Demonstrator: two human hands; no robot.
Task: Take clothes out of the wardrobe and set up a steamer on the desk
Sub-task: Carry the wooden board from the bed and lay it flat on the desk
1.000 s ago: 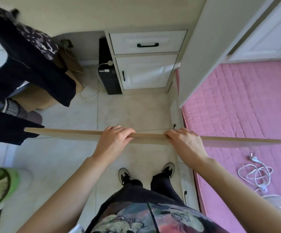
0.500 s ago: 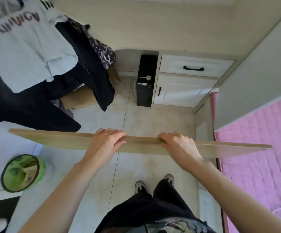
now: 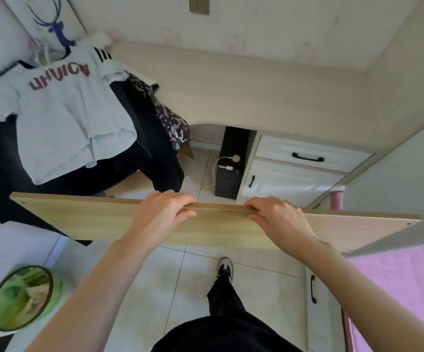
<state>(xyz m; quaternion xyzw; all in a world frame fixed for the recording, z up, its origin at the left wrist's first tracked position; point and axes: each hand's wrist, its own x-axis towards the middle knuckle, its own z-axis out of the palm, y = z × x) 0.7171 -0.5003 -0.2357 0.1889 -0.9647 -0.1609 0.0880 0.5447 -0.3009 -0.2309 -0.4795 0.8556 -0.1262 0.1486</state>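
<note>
A long light wooden board (image 3: 84, 217) is held level in front of me, above the floor. My left hand (image 3: 164, 212) grips its far edge near the middle, fingers curled over the top. My right hand (image 3: 279, 219) grips the same edge a little to the right. Beyond the board stretches the pale desk (image 3: 269, 97), its top bare. To the left hang clothes: a light grey T-shirt with red letters (image 3: 66, 118) over dark garments (image 3: 155, 153) on a hook rack.
Under the desk stand a black computer tower (image 3: 230, 163) and white drawers (image 3: 305, 161). A green round basket (image 3: 23, 297) sits on the floor at lower left. The pink bed (image 3: 403, 288) lies at right, beside a white panel (image 3: 396, 194). My shoe (image 3: 225, 266) is on the tiles.
The board has risen and tilted its face toward me as I moved closer to the desk. The view lifted, showing the desk top and hanging T-shirt. Both hands keep their grip.
</note>
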